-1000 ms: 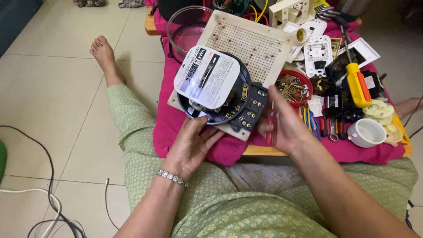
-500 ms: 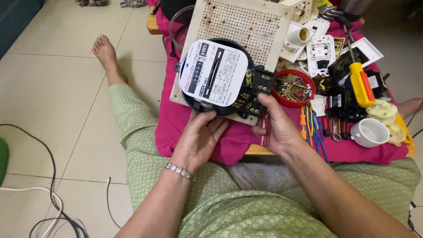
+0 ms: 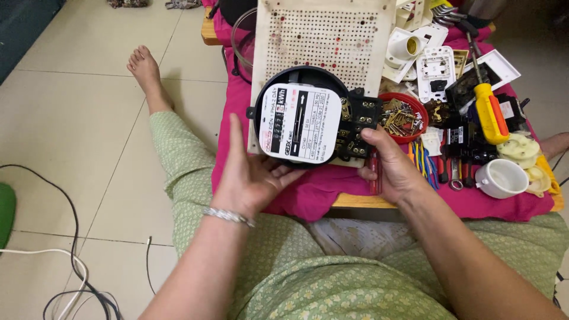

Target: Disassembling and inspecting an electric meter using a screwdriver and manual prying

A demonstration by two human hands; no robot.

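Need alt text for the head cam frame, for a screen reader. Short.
Seen from above, a seated person's left hand and right hand hold a round black electricity meter mounted on a white perforated board, at the edge of a low table under a pink cloth. Beside it lie a red bowl of brass parts, a yellow-handled screwdriver and a white cup.

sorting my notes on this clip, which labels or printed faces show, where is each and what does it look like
Meter faceplate: white rounded rectangle with black print and a red patch, on the round black electricity meter between the left hand and right hand.
Small label: pale patch on a black part beside the yellow-handled screwdriver.
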